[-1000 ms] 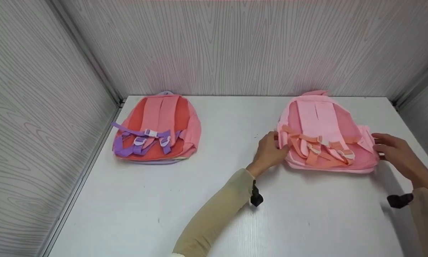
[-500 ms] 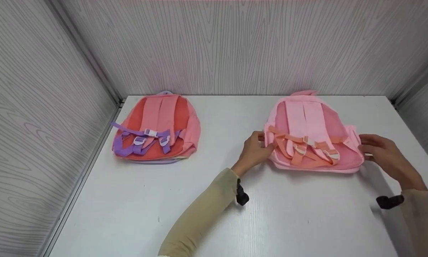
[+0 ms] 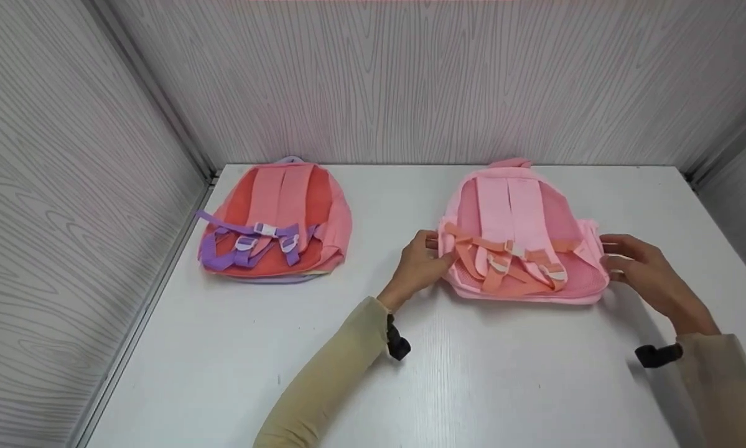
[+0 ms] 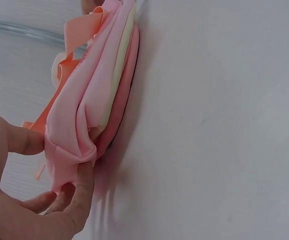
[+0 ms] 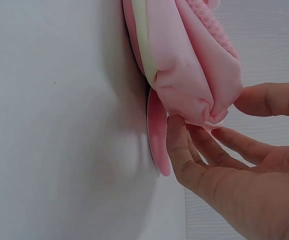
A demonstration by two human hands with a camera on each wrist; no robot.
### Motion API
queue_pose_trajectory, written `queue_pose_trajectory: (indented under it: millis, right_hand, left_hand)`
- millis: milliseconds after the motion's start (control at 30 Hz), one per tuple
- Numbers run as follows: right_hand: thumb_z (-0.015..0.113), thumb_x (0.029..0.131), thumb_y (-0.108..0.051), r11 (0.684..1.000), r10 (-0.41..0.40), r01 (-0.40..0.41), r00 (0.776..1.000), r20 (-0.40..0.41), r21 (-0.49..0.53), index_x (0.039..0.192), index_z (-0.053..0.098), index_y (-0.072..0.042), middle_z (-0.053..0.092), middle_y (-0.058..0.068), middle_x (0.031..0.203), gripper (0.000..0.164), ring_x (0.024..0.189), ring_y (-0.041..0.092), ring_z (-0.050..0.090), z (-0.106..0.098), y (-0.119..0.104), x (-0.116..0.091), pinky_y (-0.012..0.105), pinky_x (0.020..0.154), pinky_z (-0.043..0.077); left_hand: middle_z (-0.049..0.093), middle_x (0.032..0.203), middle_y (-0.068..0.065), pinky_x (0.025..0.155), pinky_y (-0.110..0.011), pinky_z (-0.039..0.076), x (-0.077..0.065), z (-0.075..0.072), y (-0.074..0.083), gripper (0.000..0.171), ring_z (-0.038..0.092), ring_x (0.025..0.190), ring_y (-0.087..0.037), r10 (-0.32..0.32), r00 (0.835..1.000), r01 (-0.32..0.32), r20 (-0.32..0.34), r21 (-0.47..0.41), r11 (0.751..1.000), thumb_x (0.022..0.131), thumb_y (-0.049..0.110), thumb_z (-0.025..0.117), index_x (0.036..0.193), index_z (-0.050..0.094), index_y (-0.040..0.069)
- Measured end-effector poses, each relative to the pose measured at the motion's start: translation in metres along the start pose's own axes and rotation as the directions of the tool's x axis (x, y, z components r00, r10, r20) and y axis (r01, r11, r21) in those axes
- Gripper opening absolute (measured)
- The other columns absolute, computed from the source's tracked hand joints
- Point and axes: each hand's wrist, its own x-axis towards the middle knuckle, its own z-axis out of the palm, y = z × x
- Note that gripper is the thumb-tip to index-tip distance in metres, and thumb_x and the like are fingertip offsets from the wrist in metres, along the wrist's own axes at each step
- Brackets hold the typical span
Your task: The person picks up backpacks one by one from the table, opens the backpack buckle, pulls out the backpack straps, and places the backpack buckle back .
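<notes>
A light pink backpack (image 3: 525, 205) with orange straps lies back side up on the white table, its top toward the rear wall. My left hand (image 3: 419, 267) grips its left edge; in the left wrist view the thumb and fingers (image 4: 83, 192) pinch the pink side fabric (image 4: 69, 150). On the other side my right hand (image 3: 652, 277) holds the right edge. The right wrist view has the thumb and fingers (image 5: 179, 145) around the side pocket area (image 5: 184, 102), with a darker pink flap (image 5: 158, 132) beside them. The backpack's front is hidden underneath.
A coral backpack (image 3: 273, 218) with purple straps and white buckles lies back side up at the left of the table. Grey wood-grain walls (image 3: 373, 81) bound the white table (image 3: 472, 373) at the rear and both sides.
Both hands have moved left together, bringing the pink backpack along the table toward the coral one. The coral backpack stays where it was.
</notes>
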Motion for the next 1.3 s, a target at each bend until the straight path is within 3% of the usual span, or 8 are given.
queue_pose_trajectory:
  millis: [267, 667, 867, 1167, 1300]
  right_hand:
    - [0.049, 0.113, -0.022, 0.999, -0.035, 0.035, 0.999, 0.001, -0.018, 0.163, 0.035, -0.003, 0.039, 0.029, 0.162, 0.056, 0.107, -0.008, 0.055, 0.015, -0.007, 0.003, 0.012, 0.086, 0.054]
    - [0.055, 0.111, -0.023, 0.994, -0.107, 0.107, 0.994, 0.001, 0.007, 0.159, 0.041, -0.002, 0.046, 0.028, 0.156, 0.054, 0.106, -0.007, 0.06, 0.032, -0.015, 0.0, 0.014, 0.086, 0.057]
    - [0.055, 0.111, -0.023, 0.993, -0.113, 0.112, 0.993, 0.032, 0.032, 0.158, 0.043, -0.004, 0.047, 0.023, 0.155, 0.052, 0.107, -0.003, 0.062, 0.038, -0.02, -0.003, 0.016, 0.086, 0.057]
    - [0.06, 0.109, -0.027, 0.991, -0.136, 0.135, 0.99, 0.047, 0.008, 0.154, 0.05, -0.006, 0.052, 0.02, 0.152, 0.051, 0.114, 0.011, 0.06, 0.05, -0.031, -0.008, 0.017, 0.088, 0.056]
    - [0.062, 0.109, -0.025, 0.987, -0.162, 0.161, 0.985, 0.053, 0.018, 0.152, 0.052, -0.004, 0.054, 0.019, 0.149, 0.049, 0.114, 0.011, 0.061, 0.055, -0.033, -0.009, 0.017, 0.089, 0.057]
  left_hand:
    - [0.06, 0.139, -0.012, 0.099, -0.037, 0.058, -0.009, -0.016, -0.002, 0.058, 0.062, 0.123, -0.024, -0.024, 1.0, 0.024, -0.009, 0.025, 0.999, 0.098, 0.031, 0.072, 0.147, 0.051, 0.008]
    - [0.061, 0.138, -0.013, 0.098, -0.039, 0.058, -0.02, -0.036, -0.012, 0.058, 0.062, 0.12, -0.025, -0.012, 1.0, 0.013, -0.014, 0.035, 0.999, 0.097, 0.032, 0.072, 0.146, 0.052, 0.008]
    - [0.061, 0.139, -0.016, 0.099, -0.043, 0.057, -0.025, -0.046, -0.018, 0.058, 0.062, 0.121, -0.028, 0.029, 0.999, -0.028, -0.018, 0.048, 0.998, 0.097, 0.03, 0.07, 0.147, 0.052, 0.007]
    - [0.062, 0.137, -0.017, 0.098, -0.043, 0.056, -0.033, -0.059, -0.023, 0.056, 0.062, 0.12, -0.028, 0.032, 0.999, -0.03, -0.025, 0.078, 0.997, 0.096, 0.028, 0.07, 0.145, 0.054, 0.006]
    - [0.062, 0.137, -0.016, 0.097, -0.043, 0.056, -0.037, -0.065, -0.024, 0.055, 0.062, 0.118, -0.027, 0.023, 0.999, -0.02, -0.023, 0.097, 0.995, 0.096, 0.029, 0.07, 0.145, 0.054, 0.007]
